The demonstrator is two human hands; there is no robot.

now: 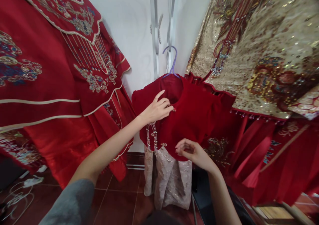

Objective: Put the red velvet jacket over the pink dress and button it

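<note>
A red velvet top [196, 109] hangs on a purple hanger [173, 60] in front of me, over a pale patterned skirt [171, 182]. My left hand [158, 110] is at the front of its neckline, thumb and forefinger pinched at the collar edge beside a small red bead fastening [174, 110], with the outer finger raised. Beaded tassels [152, 137] hang below that hand. In front of the top's lower part is my right hand [191, 152], fingers loosely curled with a gap to the thumb and nothing visible between them.
Embroidered red garments [94, 69] hang close on the left. A gold sequined garment [249, 69] and red pleated cloth [254, 152] crowd the right side. White metal rails [154, 32] stand against the wall. White cables [22, 195] lie at the lower left on the tiled floor [119, 201].
</note>
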